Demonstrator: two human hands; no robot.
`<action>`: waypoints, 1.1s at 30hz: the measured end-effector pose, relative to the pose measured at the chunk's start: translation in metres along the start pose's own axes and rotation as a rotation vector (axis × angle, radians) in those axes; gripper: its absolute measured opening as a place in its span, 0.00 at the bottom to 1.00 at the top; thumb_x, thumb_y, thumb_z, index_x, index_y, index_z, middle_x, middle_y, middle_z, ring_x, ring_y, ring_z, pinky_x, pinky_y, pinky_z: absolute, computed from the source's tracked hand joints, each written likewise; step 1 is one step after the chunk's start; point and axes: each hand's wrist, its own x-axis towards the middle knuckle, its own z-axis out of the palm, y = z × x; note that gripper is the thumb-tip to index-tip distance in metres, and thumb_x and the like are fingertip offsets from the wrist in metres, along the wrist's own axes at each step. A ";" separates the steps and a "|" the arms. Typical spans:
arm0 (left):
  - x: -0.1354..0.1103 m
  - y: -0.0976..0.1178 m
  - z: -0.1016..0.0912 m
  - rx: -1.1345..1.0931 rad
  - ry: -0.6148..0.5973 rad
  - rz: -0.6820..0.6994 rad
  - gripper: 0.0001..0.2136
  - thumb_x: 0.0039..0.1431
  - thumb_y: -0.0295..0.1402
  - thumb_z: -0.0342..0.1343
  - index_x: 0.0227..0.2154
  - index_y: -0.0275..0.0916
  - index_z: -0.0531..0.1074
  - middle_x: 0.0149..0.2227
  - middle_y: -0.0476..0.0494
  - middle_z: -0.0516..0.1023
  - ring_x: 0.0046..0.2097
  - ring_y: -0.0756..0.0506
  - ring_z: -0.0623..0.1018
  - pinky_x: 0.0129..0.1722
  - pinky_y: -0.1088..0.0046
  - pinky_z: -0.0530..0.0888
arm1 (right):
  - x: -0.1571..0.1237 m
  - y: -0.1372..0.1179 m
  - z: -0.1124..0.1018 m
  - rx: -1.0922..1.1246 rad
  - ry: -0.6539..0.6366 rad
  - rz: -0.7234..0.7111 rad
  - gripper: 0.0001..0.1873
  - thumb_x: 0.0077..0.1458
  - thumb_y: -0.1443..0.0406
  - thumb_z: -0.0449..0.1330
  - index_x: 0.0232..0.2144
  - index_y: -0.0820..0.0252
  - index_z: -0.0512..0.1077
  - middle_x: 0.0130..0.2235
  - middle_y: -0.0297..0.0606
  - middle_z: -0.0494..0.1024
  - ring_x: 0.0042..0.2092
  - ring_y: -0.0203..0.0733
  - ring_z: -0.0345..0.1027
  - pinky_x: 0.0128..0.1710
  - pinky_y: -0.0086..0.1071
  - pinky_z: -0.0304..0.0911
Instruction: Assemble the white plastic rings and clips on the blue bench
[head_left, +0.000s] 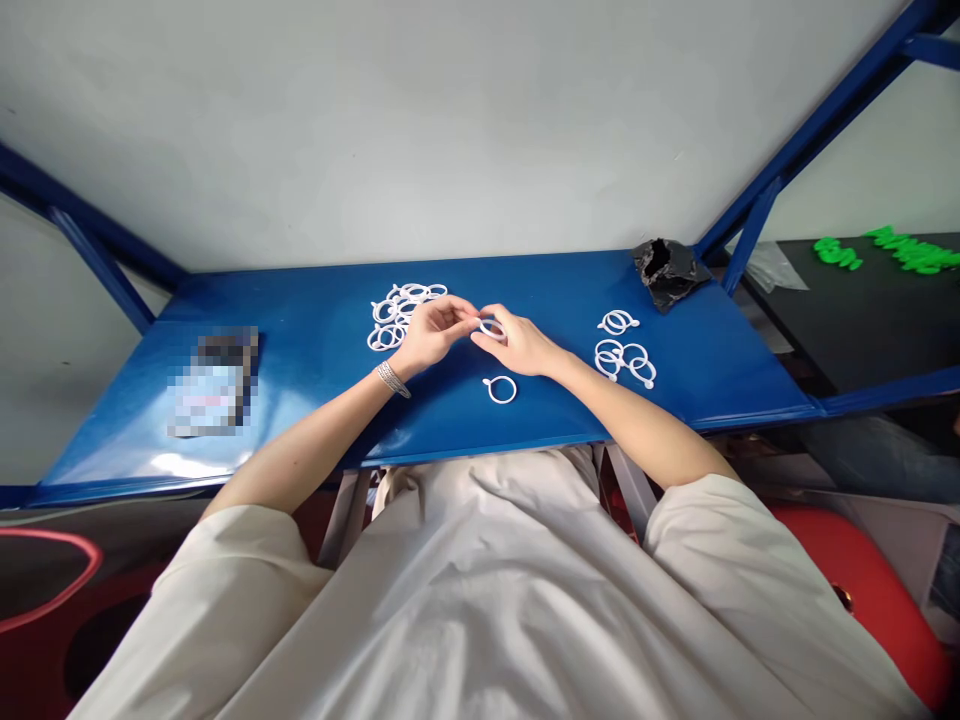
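Observation:
My right hand [523, 345] pinches a white plastic ring [493, 324] between thumb and fingers, above the blue table. My left hand [436, 335] meets it from the other side, its thumb and fingertips closed at the left edge of the same ring. Just below the hands, a single white ring [503, 390] with a small knob lies flat. A heap of similar white rings [386, 337] sits beside and behind my left hand, which partly hides it. Farther right, several more white rings [619, 322] lie in a loose group.
A crumpled black plastic bag [670, 273] stands at the table's back right corner. On the left lies a blurred-out flat item [214, 385]. Blue frame bars [754, 235] rise at both sides of the blue table [315, 330]. Green pieces [911, 250] lie on a dark surface at right.

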 end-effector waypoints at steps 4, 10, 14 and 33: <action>0.006 0.002 -0.021 0.476 0.067 0.141 0.10 0.63 0.40 0.64 0.40 0.40 0.78 0.38 0.41 0.82 0.39 0.43 0.79 0.43 0.63 0.77 | 0.003 0.012 -0.019 -0.018 -0.121 0.066 0.34 0.51 0.46 0.73 0.52 0.59 0.72 0.40 0.40 0.79 0.34 0.41 0.70 0.35 0.33 0.62; 0.012 -0.001 -0.039 0.893 0.123 0.195 0.09 0.61 0.31 0.56 0.42 0.40 0.77 0.39 0.40 0.80 0.42 0.39 0.78 0.51 0.57 0.74 | -0.002 0.009 -0.031 -0.027 -0.516 -0.070 0.14 0.50 0.56 0.75 0.35 0.57 0.82 0.33 0.35 0.79 0.32 0.38 0.69 0.33 0.31 0.59; 0.018 -0.002 -0.053 0.904 0.140 0.174 0.09 0.61 0.30 0.56 0.42 0.39 0.77 0.40 0.40 0.80 0.41 0.40 0.77 0.50 0.58 0.74 | -0.002 0.008 -0.027 -0.054 -0.504 -0.131 0.06 0.55 0.60 0.71 0.31 0.57 0.83 0.32 0.36 0.79 0.31 0.38 0.69 0.32 0.31 0.59; 0.015 -0.002 -0.051 0.868 0.149 0.175 0.06 0.63 0.31 0.57 0.40 0.39 0.77 0.41 0.39 0.80 0.43 0.39 0.76 0.52 0.55 0.73 | -0.001 -0.001 -0.022 0.004 -0.189 -0.023 0.06 0.63 0.63 0.62 0.35 0.59 0.71 0.33 0.38 0.79 0.32 0.40 0.70 0.35 0.33 0.59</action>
